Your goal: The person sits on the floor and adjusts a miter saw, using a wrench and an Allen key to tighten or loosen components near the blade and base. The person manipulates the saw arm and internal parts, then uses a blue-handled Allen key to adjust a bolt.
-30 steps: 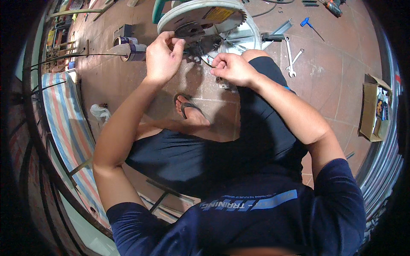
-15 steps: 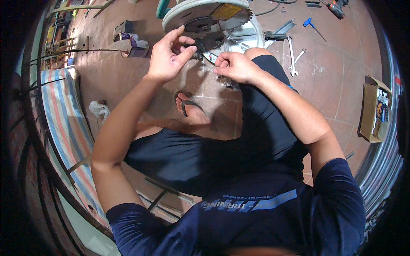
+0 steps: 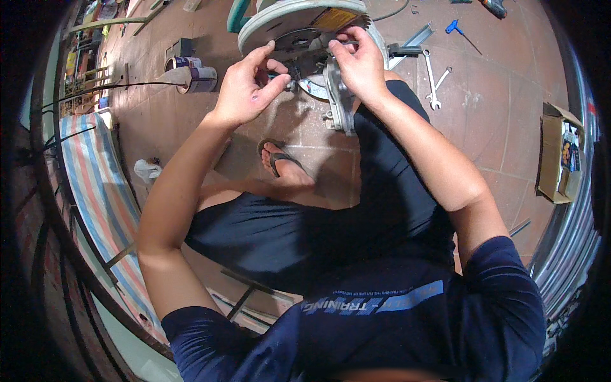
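Observation:
In front of me stands a miter saw [image 3: 283, 33] with a round grey guard, a yellow label and blade teeth showing at the right edge. My left hand [image 3: 245, 89] is at its lower left side, fingers apart: the index fingertip touches the rim and the thumb is beside a small knob. Near the hub, my right hand [image 3: 359, 63] has thumb and index finger pinched at a small dark part, too hidden to make out. Below it a grey metal piece of the saw [image 3: 338, 99] comes down beside my knee.
Two wrenches [image 3: 433, 79] and a blue-handled hex key [image 3: 463, 35] lie on the tiled floor at right, with a drill [image 3: 493, 6] farther off. A cardboard box [image 3: 552, 153] is at far right. Paint cans [image 3: 202, 79] and a striped sheet [image 3: 95, 165] are at left.
My right hand has moved up and forward from in front of the saw to the hub area, uncovering the grey metal piece. My left hand stays nearly where it was.

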`<state>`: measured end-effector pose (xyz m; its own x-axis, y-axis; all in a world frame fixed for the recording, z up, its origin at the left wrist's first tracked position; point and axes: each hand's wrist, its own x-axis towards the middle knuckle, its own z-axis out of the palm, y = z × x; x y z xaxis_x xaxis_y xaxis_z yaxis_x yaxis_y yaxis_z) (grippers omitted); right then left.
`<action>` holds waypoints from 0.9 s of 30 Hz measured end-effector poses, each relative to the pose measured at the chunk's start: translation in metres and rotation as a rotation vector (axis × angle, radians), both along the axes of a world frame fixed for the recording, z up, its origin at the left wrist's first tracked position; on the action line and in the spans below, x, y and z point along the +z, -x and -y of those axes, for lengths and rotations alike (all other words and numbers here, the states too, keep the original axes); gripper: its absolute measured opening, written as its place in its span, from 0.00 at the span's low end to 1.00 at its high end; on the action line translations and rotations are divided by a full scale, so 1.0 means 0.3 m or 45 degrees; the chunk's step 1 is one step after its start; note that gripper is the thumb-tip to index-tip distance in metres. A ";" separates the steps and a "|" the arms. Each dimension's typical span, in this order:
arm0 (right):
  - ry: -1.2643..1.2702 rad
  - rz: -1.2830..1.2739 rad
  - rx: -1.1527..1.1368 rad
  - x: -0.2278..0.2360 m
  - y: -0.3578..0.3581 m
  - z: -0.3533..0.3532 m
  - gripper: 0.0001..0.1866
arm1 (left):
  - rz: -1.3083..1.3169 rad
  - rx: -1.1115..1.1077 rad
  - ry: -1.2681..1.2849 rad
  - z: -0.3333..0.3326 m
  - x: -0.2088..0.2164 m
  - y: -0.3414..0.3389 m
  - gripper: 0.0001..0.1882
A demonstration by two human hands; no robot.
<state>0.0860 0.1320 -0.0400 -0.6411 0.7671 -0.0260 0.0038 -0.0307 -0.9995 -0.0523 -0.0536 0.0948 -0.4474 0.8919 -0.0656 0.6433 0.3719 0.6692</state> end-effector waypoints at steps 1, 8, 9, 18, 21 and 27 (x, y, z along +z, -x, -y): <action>-0.052 -0.057 0.007 0.003 0.006 0.001 0.20 | -0.055 -0.019 0.050 -0.004 0.010 -0.001 0.35; -0.240 0.009 -0.073 0.003 -0.002 -0.004 0.15 | 0.060 -0.067 0.110 -0.017 0.029 0.011 0.38; -0.236 0.008 -0.077 0.004 -0.003 -0.006 0.15 | 0.051 -0.062 0.118 -0.021 0.028 0.019 0.38; -0.260 0.064 -0.059 0.036 -0.017 -0.012 0.17 | 0.266 -0.004 0.132 -0.041 0.046 0.079 0.33; -0.321 0.047 -0.057 0.043 -0.025 -0.015 0.17 | 0.350 -0.006 0.156 -0.050 0.058 0.097 0.32; -0.360 0.045 -0.004 0.051 -0.021 -0.037 0.17 | -0.110 0.010 0.082 -0.057 0.076 0.070 0.23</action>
